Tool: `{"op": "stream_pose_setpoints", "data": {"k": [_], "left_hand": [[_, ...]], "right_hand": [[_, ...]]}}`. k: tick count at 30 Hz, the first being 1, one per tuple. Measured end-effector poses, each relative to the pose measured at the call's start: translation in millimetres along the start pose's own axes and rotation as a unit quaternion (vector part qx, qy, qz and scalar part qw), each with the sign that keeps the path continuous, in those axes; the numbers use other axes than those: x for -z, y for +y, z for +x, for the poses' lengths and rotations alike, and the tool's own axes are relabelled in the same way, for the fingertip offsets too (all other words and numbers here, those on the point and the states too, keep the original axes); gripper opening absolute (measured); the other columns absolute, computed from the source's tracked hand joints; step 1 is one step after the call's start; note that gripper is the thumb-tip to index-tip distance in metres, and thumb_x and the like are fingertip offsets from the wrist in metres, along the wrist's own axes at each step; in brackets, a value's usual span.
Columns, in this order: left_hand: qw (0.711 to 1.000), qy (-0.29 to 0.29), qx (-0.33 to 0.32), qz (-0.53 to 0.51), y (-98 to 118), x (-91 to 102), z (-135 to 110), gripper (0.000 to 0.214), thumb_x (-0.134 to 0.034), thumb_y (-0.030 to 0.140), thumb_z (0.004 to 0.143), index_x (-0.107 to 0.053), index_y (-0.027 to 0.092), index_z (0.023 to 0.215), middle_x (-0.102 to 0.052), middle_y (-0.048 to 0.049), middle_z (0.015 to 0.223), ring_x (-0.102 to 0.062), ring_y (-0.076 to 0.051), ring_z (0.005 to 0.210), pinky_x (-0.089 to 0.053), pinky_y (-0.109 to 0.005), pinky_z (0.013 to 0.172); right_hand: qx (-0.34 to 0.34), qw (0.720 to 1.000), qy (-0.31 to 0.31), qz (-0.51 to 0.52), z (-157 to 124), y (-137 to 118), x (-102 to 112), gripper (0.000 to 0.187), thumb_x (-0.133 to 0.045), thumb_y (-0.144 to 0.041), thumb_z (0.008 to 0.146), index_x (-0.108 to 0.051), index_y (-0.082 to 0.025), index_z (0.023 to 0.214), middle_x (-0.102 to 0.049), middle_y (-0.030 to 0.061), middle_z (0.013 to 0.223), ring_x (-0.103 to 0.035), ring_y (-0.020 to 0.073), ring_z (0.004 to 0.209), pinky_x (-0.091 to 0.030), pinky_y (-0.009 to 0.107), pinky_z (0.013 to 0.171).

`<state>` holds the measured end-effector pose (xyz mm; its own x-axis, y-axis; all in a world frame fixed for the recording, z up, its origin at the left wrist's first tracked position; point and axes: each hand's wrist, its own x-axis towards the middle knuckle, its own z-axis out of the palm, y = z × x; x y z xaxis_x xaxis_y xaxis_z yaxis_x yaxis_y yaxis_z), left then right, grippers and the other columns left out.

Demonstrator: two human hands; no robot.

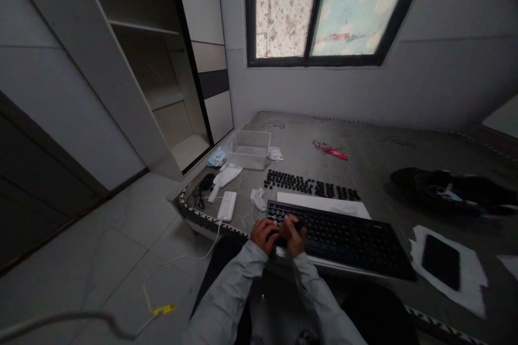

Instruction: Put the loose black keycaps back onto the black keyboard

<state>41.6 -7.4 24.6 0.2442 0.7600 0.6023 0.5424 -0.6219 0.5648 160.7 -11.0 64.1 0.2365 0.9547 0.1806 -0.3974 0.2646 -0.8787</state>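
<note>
A black keyboard lies at a slant in front of me, with its key caps off over much of what shows. My left hand rests at its left end, fingers curled onto the keyboard's edge. Right beside it, my right hand is closed over the keyboard's left part, around a small dark thing whose kind I cannot make out. The two hands nearly touch. Beyond the keyboard, loose black key caps are laid out in rows. Under the keyboard lies a white sheet or board.
Left of the keyboard are a crumpled tissue, a white power strip, a mouse and a clear plastic box. A red packet lies farther back. At right are a phone on white paper and a dark bag.
</note>
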Motion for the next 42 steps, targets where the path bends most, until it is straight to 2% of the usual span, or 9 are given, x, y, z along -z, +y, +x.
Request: {"op": "stream_pose_setpoints", "data": {"k": [2, 5, 11, 18, 25, 33, 42], "left_hand": [[1.0, 0.004, -0.008, 0.009, 0, -1.5, 1, 0.025, -0.05, 0.034, 0.09, -0.069, 0.019, 0.085, -0.066, -0.0059, 0.088, -0.058, -0.018, 0.085, -0.046, -0.034, 0.077], [1.0, 0.018, -0.004, 0.015, 0, -3.9, 1, 0.023, -0.052, 0.032, 0.089, -0.07, 0.019, 0.083, -0.067, -0.0056, 0.085, -0.059, -0.017, 0.082, -0.046, -0.034, 0.075], [0.999, 0.048, 0.021, 0.015, 2, -9.8, 0, 0.022, -0.054, 0.033, 0.089, -0.072, 0.021, 0.083, -0.067, -0.0046, 0.082, -0.059, -0.017, 0.08, -0.046, -0.034, 0.074], [0.997, 0.055, 0.053, 0.019, 5, -11.6, 0, 0.018, -0.059, 0.034, 0.086, -0.074, 0.024, 0.085, -0.066, -0.0048, 0.082, -0.058, -0.018, 0.082, -0.048, -0.034, 0.075], [0.997, 0.058, 0.052, 0.007, 8, -9.6, 1, 0.019, -0.057, 0.03, 0.086, -0.073, 0.023, 0.093, -0.065, -0.0057, 0.085, -0.057, -0.018, 0.083, -0.047, -0.034, 0.076], [0.998, 0.009, 0.063, 0.01, 13, -1.8, 2, 0.03, -0.07, 0.036, 0.074, -0.07, 0.024, 0.101, -0.063, -0.0062, 0.095, -0.056, -0.021, 0.09, -0.047, -0.037, 0.081], [0.997, 0.028, 0.067, 0.003, 10, -6.1, 1, 0.023, -0.07, 0.032, 0.075, -0.069, 0.021, 0.096, -0.061, -0.0063, 0.092, -0.055, -0.021, 0.09, -0.046, -0.036, 0.081]], "right_hand": [[-0.032, 0.998, -0.007, 0.058, 3, -1, 0, 0.044, -0.065, -0.047, 0.078, -0.038, -0.021, 0.055, -0.027, -0.0098, 0.044, -0.021, 0.0056, 0.038, -0.017, 0.022, 0.037], [-0.046, 0.992, 0.022, 0.119, 7, 0, 0, 0.044, -0.066, -0.045, 0.078, -0.035, -0.022, 0.056, -0.025, -0.0116, 0.042, -0.018, 0.0046, 0.035, -0.015, 0.021, 0.035], [-0.04, 0.986, 0.054, 0.15, 12, -3, 1, 0.041, -0.064, -0.044, 0.078, -0.034, -0.023, 0.06, -0.025, -0.0129, 0.04, -0.017, 0.0044, 0.033, -0.015, 0.019, 0.033], [-0.04, 0.988, 0.063, 0.135, 13, -9, 1, 0.041, -0.062, -0.045, 0.08, -0.032, -0.023, 0.061, -0.024, -0.0128, 0.043, -0.017, 0.0047, 0.034, -0.016, 0.02, 0.034], [-0.049, 0.986, 0.06, 0.147, 15, -11, 0, 0.041, -0.063, -0.044, 0.08, -0.033, -0.023, 0.06, -0.026, -0.0118, 0.044, -0.019, 0.0055, 0.036, -0.017, 0.021, 0.036], [-0.046, 0.991, 0.035, 0.122, 17, -15, -1, 0.042, -0.06, -0.046, 0.081, -0.036, -0.021, 0.058, -0.031, -0.008, 0.05, -0.032, 0.0084, 0.045, -0.031, 0.025, 0.047], [-0.028, 0.994, 0.032, 0.096, 19, -15, -2, 0.043, -0.062, -0.048, 0.079, -0.038, -0.021, 0.057, -0.033, -0.006, 0.056, -0.035, 0.0097, 0.05, -0.031, 0.026, 0.051]]}}
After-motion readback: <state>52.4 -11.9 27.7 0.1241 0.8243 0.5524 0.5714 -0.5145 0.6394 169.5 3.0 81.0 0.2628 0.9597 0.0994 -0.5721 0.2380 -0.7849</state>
